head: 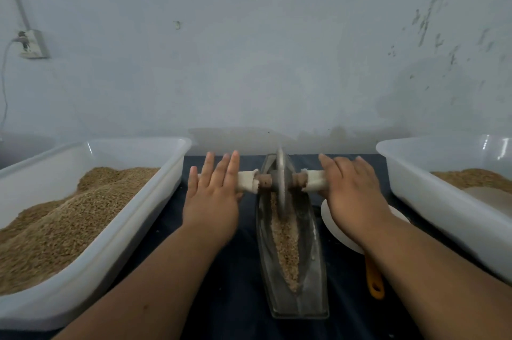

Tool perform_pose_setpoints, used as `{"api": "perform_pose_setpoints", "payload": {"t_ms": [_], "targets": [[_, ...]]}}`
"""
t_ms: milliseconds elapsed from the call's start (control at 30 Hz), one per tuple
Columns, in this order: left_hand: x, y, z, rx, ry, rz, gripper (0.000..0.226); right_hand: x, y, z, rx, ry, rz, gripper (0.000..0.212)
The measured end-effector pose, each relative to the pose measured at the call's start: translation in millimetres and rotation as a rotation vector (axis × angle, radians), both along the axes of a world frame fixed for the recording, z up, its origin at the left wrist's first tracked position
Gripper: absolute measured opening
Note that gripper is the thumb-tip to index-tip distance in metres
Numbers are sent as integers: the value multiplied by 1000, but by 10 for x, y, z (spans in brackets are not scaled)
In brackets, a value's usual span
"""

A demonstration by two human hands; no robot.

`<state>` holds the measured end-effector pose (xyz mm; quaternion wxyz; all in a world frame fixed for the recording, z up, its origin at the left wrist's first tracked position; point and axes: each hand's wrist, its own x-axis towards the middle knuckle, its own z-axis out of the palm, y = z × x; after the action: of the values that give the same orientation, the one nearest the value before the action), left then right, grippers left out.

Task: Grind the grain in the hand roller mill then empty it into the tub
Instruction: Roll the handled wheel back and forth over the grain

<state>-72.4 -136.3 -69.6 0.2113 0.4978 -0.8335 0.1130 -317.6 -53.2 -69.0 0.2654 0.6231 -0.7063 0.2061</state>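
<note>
A plain, small grain-processing workroom. The bare pale wall (pixel 249 48) is scuffed and carries a surface-mounted socket (pixel 33 44). A dark-covered counter (pixel 230 298) holds a left tub (pixel 138 143) and a right tub (pixel 415 151), both white plastic, holding grain (pixel 69 215).

Hand roller mill: long boat-shaped metal trough (pixel 315 281), lengthwise toward the viewer, lying between two tubs. A thin metal disc wheel (pixel 281 179) stands upright in the trough's far end, on a wooden axle (pixel 264 181) running crosswise. Both axle handles are wrapped in white cloth (pixel 247 181), outer ends hidden. A strip of tan, broken grain (pixel 285 242) lies along the trough bottom, from the wheel to the near tip. Left tub (pixel 133 229): white plastic, rectangular, heaped with tan grain (pixel 69 215). Right tub (pixel 443 215): same type, with a small grain pile (pixel 476 177) at the far side and part of its floor bare.
</note>
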Motion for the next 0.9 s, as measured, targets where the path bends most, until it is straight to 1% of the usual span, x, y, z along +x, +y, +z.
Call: {"api": "perform_pose_setpoints", "payload": {"t_ms": [33, 67, 133, 200, 267, 367, 433, 500, 600, 700, 767, 867, 900], "targets": [[25, 0, 13, 57, -8, -4, 70, 32, 37, 52, -9, 39, 26, 50], [56, 11, 46, 102, -19, -10, 69, 66, 88, 122, 30, 83, 33, 42], [123, 74, 158, 150, -62, -33, 63, 120, 198, 288, 180, 111, 30, 34], [208, 172, 309, 174, -153, -75, 53, 149, 336, 478, 349, 49, 57, 27], [303, 297, 467, 172, -260, -133, 37, 137, 500, 648, 559, -48, 101, 18], [415, 491, 704, 235, -324, -229, 22, 64, 711, 856, 847, -214, 148, 11], [468, 577, 835, 316, -354, -267, 18, 17, 792, 944, 953, -299, 200, 11], [509, 609, 911, 423, -367, -282, 14, -3, 817, 982, 1010, -371, 246, 8], [517, 564, 897, 523, -326, -301, 8, 3, 781, 944, 972, -391, 257, 9], [482, 434, 792, 533, -210, -327, 7, -7, 672, 825, 855, -334, 190, 7], [419, 332, 671, 455, -145, -306, 13, -4, 568, 716, 758, -285, 139, 14], [240, 197, 399, 192, -128, -126, 41, 4, 344, 526, 565, -220, 93, 28], [166, 161, 319, 139, -99, -75, 48, 3, 269, 452, 496, -186, 65, 35]]}}
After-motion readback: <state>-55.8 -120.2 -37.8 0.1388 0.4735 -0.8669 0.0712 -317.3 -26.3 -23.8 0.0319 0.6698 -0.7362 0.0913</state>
